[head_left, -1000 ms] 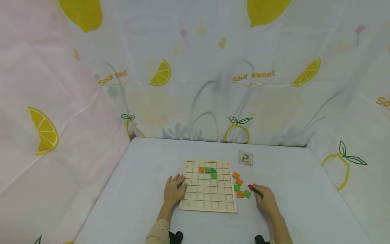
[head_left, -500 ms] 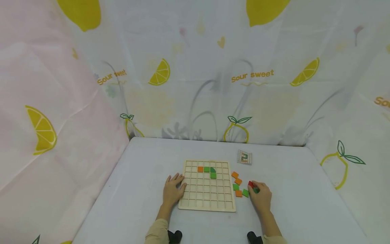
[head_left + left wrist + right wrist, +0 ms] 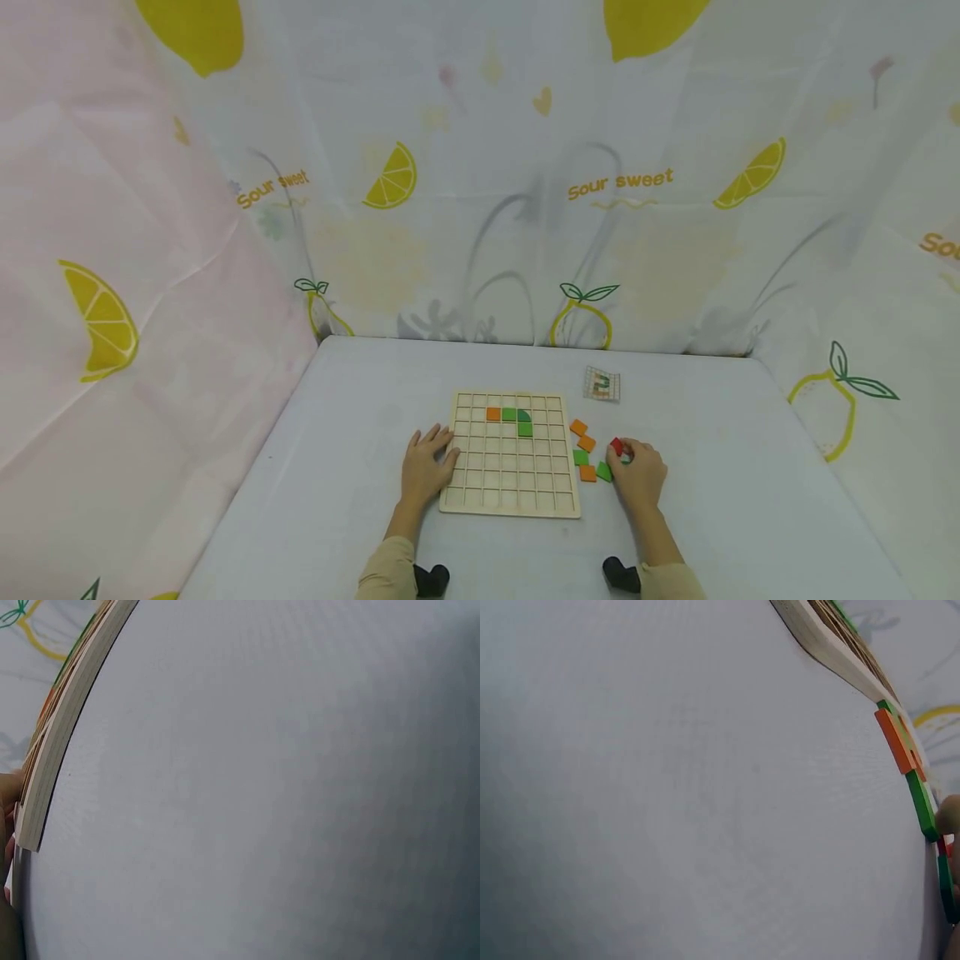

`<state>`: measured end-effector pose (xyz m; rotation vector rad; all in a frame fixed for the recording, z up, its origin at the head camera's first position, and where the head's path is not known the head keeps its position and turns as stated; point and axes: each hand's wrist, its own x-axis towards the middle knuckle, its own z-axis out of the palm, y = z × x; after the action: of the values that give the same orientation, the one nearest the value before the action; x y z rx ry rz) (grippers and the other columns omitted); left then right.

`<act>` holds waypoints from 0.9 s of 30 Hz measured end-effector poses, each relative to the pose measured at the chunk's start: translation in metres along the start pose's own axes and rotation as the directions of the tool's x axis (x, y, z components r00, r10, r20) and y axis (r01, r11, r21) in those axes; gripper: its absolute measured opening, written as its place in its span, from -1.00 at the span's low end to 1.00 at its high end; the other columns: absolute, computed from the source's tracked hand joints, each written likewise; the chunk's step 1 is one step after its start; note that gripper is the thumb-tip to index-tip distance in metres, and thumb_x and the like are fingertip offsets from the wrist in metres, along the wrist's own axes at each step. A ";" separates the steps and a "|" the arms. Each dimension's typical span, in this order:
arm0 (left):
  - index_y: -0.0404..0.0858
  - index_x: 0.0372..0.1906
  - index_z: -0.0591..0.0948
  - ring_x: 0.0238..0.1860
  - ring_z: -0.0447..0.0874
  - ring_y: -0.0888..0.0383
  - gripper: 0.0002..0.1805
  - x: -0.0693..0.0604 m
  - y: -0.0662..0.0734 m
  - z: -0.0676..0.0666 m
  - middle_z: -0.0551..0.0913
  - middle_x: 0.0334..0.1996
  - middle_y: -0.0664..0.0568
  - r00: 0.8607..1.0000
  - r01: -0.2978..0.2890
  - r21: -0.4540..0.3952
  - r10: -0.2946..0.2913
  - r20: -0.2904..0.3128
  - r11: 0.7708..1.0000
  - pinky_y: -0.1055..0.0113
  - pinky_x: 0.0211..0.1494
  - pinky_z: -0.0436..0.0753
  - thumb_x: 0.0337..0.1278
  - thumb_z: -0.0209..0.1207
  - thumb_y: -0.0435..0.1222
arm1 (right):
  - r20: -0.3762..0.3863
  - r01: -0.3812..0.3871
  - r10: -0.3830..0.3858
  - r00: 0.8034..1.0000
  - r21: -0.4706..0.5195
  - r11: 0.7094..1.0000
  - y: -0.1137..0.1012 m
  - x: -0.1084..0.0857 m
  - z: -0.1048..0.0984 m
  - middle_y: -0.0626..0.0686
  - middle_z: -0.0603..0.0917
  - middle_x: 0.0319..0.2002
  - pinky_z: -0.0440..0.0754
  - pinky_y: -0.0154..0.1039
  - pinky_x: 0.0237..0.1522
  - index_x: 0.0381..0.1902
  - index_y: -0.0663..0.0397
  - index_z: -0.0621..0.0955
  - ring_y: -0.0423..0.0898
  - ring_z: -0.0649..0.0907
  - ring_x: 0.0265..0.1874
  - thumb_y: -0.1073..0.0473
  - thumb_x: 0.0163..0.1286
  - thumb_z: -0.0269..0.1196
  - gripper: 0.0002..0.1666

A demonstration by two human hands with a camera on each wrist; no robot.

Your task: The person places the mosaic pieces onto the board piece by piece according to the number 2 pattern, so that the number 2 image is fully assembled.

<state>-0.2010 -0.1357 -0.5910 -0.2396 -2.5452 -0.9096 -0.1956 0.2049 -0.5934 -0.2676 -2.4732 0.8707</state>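
A pale wooden grid board point(image 3: 510, 479) lies flat on the table. Set in its upper cells are an orange square tile point(image 3: 493, 414), two green square tiles point(image 3: 525, 429) and a dark green rounded tile point(image 3: 523, 415). My left hand point(image 3: 426, 468) rests at the board's left edge, fingers extended. To the right of the board, my right hand point(image 3: 639, 473) has thumb and index finger around a small red tile point(image 3: 617, 446). A dark green tile point(image 3: 946, 889) is partly hidden under that hand, beside a fingertip point(image 3: 949, 814).
Loose orange tiles point(image 3: 587, 473) and green tiles point(image 3: 581, 457) lie between the board and my right hand. A small pattern card point(image 3: 602, 383) lies behind them on the white-covered table point(image 3: 360, 400). A lemon-printed cloth point(image 3: 480, 250) hangs at the back.
My right hand has come slightly left and farther from me, its fingers closing in around the red tile, which has shifted away with the dark green one. My left hand stays at the board.
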 end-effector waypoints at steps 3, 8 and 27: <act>-0.38 -0.12 0.67 0.09 0.57 -0.14 -0.65 0.000 -0.001 0.001 0.68 -0.08 -0.17 1.000 -0.002 0.000 0.002 -0.004 1.000 -0.13 0.34 0.29 -0.08 0.31 -0.32 | 0.010 -0.024 0.024 1.000 0.005 1.000 -0.002 0.001 0.000 0.24 0.66 -0.43 0.43 0.09 -0.30 -0.35 0.38 0.65 0.19 0.58 -0.36 0.20 0.07 0.33 -0.70; -0.38 -0.11 0.67 0.09 0.57 -0.14 -0.65 0.001 -0.001 0.001 0.68 -0.08 -0.17 1.000 0.001 0.004 -0.001 0.003 1.000 -0.13 0.34 0.28 -0.07 0.31 -0.31 | 0.040 -0.052 0.052 0.998 0.001 0.999 -0.005 0.001 -0.003 0.23 0.66 -0.43 0.40 0.07 -0.28 -0.33 0.36 0.65 0.18 0.56 -0.35 0.05 0.12 0.36 -0.60; -0.37 -0.10 0.66 0.10 0.57 -0.13 -0.65 0.001 -0.003 0.001 0.67 -0.07 -0.17 1.000 -0.005 0.004 0.005 0.001 1.000 -0.13 0.35 0.28 -0.06 0.31 -0.31 | 0.134 0.218 -0.219 0.967 0.020 0.976 0.002 0.012 0.002 0.21 0.68 -0.10 0.40 0.18 -0.20 -0.16 0.26 0.69 0.24 0.50 -0.13 0.28 0.18 0.30 -0.75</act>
<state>-0.2025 -0.1372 -0.5927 -0.2457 -2.5464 -0.9019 -0.2073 0.2092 -0.5914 0.0686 -2.5636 0.8250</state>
